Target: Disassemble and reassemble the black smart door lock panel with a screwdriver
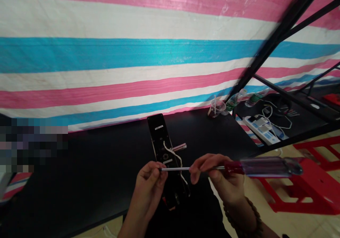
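The left hand [149, 182] hides part of the tip of the screwdriver [261, 168]. The marks on the white sticker [158, 127] on the long black thing [155, 121] are too tiny to read. Big fuzzy squares [32, 142] blur one spot, and the right edge cuts off the red stool [320, 185].

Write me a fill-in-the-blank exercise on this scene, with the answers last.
1. The left hand pinches the screwdriver at its ____.
2. The wrist with the bracelet is the person's ____ one.
3. The plastic stool at the picture's right is ____.
4. The striped sheet behind the table shows pink, white and ____.

Answers: tip; right; red; blue.
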The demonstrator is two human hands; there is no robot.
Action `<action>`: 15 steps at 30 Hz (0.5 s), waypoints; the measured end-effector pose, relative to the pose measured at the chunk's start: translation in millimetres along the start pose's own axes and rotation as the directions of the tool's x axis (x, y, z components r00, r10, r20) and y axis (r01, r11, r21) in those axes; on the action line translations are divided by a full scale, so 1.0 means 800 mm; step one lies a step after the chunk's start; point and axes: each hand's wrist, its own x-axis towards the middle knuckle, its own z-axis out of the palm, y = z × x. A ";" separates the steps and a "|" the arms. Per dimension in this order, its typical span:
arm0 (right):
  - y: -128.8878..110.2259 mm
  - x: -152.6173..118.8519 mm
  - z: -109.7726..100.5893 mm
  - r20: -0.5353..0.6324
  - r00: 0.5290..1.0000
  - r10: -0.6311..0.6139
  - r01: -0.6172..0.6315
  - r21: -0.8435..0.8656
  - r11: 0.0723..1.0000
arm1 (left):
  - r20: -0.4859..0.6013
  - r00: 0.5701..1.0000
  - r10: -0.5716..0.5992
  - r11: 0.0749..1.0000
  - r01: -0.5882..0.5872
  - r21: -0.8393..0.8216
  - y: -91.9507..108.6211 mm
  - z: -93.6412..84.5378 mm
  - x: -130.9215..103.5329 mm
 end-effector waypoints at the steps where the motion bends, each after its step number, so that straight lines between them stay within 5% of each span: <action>1: 0.006 0.002 0.004 -0.076 0.997 -0.027 0.027 0.002 1.000 | -0.025 1.000 0.011 1.000 -0.010 0.023 -0.002 0.002 0.002; 4: 0.029 0.017 0.014 -0.271 0.960 -0.071 0.069 -0.017 0.997 | -0.049 0.991 0.128 0.979 -0.118 0.166 -0.008 0.010 0.014; 6: 0.046 0.039 0.014 -0.337 0.935 -0.112 0.092 -0.075 0.993 | -0.019 0.951 0.308 0.889 -0.281 0.360 -0.008 0.013 0.032; 8: 0.064 0.071 0.009 -0.388 0.901 -0.194 0.132 -0.181 0.975 | 0.033 0.839 0.543 0.659 -0.450 0.603 -0.006 0.012 0.061; 10: 0.083 0.108 -0.001 -0.369 0.889 -0.272 0.147 -0.334 0.931 | 0.090 0.728 0.680 0.396 -0.467 0.790 -0.005 0.006 0.098; 12: 0.102 0.144 -0.010 -0.284 0.912 -0.294 0.145 -0.448 0.882 | 0.087 0.747 0.659 0.328 -0.390 0.860 -0.006 -0.003 0.136; 15: 0.126 0.180 -0.017 -0.172 0.940 -0.295 0.169 -0.516 0.840 | 0.042 0.855 0.516 0.435 -0.304 0.848 -0.016 -0.016 0.175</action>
